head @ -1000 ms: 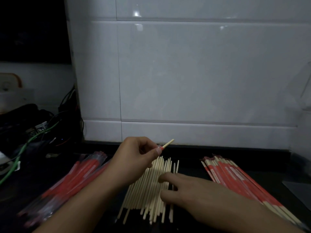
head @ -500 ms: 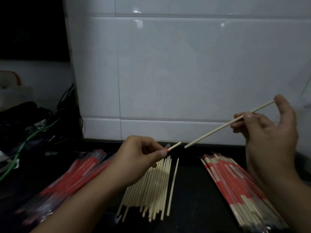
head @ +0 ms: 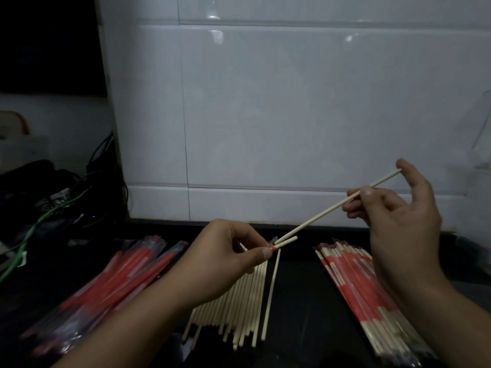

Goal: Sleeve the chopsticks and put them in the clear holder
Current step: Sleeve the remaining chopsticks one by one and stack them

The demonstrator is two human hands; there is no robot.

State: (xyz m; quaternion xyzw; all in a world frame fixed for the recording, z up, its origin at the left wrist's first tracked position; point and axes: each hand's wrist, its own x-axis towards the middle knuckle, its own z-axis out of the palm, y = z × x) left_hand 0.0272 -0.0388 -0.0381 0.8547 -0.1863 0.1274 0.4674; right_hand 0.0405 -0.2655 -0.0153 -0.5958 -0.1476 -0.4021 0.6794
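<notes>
The left hand (head: 225, 257) pinches the mouth of a red sleeve (head: 270, 247) between thumb and fingers, one chopstick end (head: 287, 240) poking out of it toward 2 o'clock. The right hand (head: 396, 216), at 3 o'clock, pinches a bare chopstick (head: 329, 209) whose lower tip sits at the sleeve's mouth. On the dark surface (head: 300, 314) lie loose chopsticks (head: 239, 304) at 6 o'clock, empty sleeves (head: 119, 277) at 8 o'clock and sleeved pairs (head: 361, 290) at 4 o'clock; the clear holder is barely discernible.

Left hand (head: 225, 257): pinches red sleeve (head: 270, 247), one chopstick end (head: 288, 240) poking out toward 2 o'clock.
Right hand (head: 398, 216): pinches long chopstick (head: 329, 209), tip at sleeve mouth.
Table (head: 300, 301): bare chopsticks (head: 239, 306) centre, sleeved pile (head: 358, 288) at 4 o'clock.
</notes>
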